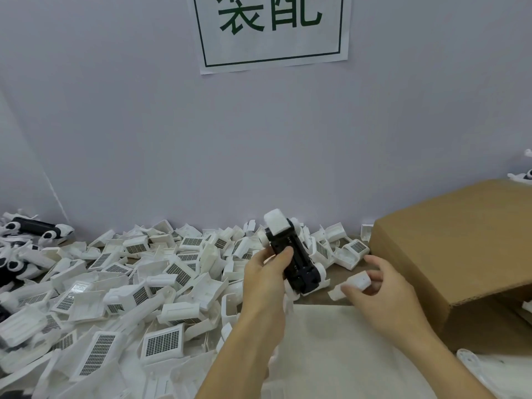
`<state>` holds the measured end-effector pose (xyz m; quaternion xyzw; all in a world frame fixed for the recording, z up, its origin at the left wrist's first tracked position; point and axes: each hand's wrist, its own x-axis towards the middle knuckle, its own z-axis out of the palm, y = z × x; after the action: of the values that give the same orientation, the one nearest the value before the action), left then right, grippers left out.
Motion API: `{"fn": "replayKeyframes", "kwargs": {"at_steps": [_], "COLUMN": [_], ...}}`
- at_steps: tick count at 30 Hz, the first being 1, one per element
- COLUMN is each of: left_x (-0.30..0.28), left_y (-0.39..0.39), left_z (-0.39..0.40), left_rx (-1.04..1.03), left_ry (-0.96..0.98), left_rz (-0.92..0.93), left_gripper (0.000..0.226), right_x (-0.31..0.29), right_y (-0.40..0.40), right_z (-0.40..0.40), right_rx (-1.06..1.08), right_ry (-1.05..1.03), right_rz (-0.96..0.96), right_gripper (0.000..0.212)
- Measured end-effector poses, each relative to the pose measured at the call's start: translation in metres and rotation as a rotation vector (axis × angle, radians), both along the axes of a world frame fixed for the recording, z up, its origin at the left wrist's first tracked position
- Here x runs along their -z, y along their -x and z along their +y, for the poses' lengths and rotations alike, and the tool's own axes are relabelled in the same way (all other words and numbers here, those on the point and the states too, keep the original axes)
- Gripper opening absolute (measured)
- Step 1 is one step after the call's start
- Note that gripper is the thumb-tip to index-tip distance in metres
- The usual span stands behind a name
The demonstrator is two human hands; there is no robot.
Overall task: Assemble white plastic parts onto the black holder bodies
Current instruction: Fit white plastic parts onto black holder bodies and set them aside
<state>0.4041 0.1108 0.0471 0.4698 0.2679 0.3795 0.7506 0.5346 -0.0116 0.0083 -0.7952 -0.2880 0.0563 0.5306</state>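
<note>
My left hand [266, 273] grips a black holder body [293, 254] and holds it tilted above the table. A white plastic part [277, 221] sits on its upper end, and white pieces show at its lower end. My right hand [374, 286] is just to the right, low over the table, pinching a small white plastic part [358, 281] between thumb and fingers. The two hands are apart, and the small part does not touch the holder.
A big heap of white parts [121, 286], several with dark grid panels, covers the table's left and back. Assembled black-and-white units [34, 228] lie at far left. A cardboard box [460, 249] stands at right. A white sheet [331, 341] lies in front.
</note>
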Motion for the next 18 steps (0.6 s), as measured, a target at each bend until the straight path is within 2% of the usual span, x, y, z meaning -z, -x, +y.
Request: {"fn": "replayKeyframes", "kwargs": {"at_steps": [8,15,18], "left_x": [0.011,0.013,0.012], "left_y": [-0.003,-0.004,-0.006], "left_z": [-0.01,-0.016,-0.021], "left_rx": [0.007,0.032,0.073], "left_ry": [-0.215,-0.322,-0.402], "left_rz": [0.04,0.061,0.073], "left_gripper": [0.019,0.019,0.015], "right_x": [-0.001,-0.009,-0.013], "right_y": [0.001,0.011,0.017], "right_z": [-0.001,0.0,0.004], "right_rx": [-0.072,-0.152,-0.152], "right_ry": [-0.104,-0.423,-0.48], "right_rz": [0.088,0.118,0.073], "right_gripper": [0.056,0.055,0.049]}}
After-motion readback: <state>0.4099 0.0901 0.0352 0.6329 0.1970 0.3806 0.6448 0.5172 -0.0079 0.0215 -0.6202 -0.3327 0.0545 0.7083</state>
